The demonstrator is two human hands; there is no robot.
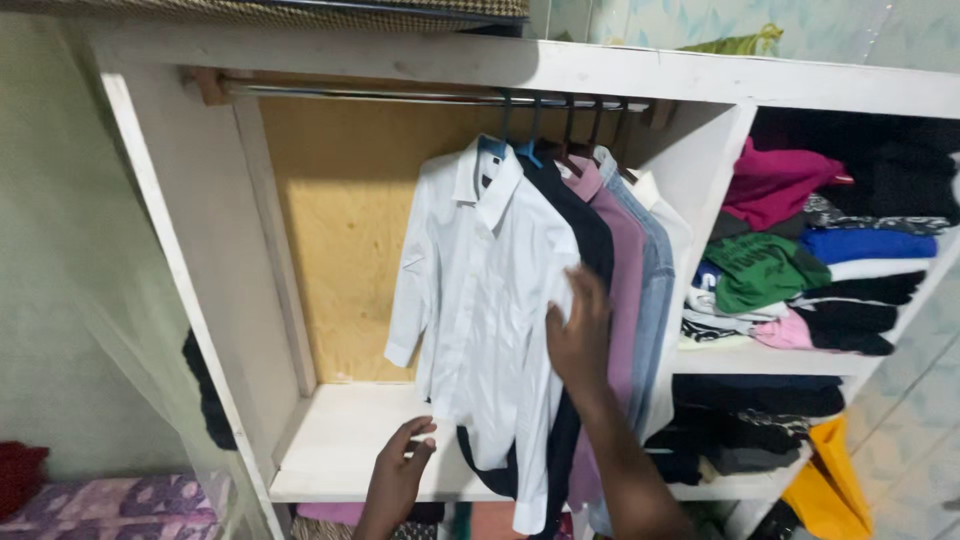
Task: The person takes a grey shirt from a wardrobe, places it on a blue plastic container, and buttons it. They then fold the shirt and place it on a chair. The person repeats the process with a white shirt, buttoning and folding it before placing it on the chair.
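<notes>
A white shirt [480, 290] hangs on a blue hanger from the metal rail [360, 95] of a white wardrobe [200, 300]. Behind it hang a dark shirt [585, 225], a mauve shirt [625, 270] and a light blue shirt [655, 290]. My right hand [578, 335] lies flat against the white shirt's right edge, fingers spread, touching the fabric. My left hand [400, 475] is lower, near the shirt's bottom hem by the wardrobe shelf, fingers loosely curled with nothing clearly in them.
Shelves on the right hold folded clothes: magenta [775, 185], green [760, 270], blue [865, 245] and dark ones [750, 410]. A yellow cloth [830, 480] hangs low at the right. A patterned purple fabric [110, 500] lies at the lower left. The plywood back panel [340, 230] is bare.
</notes>
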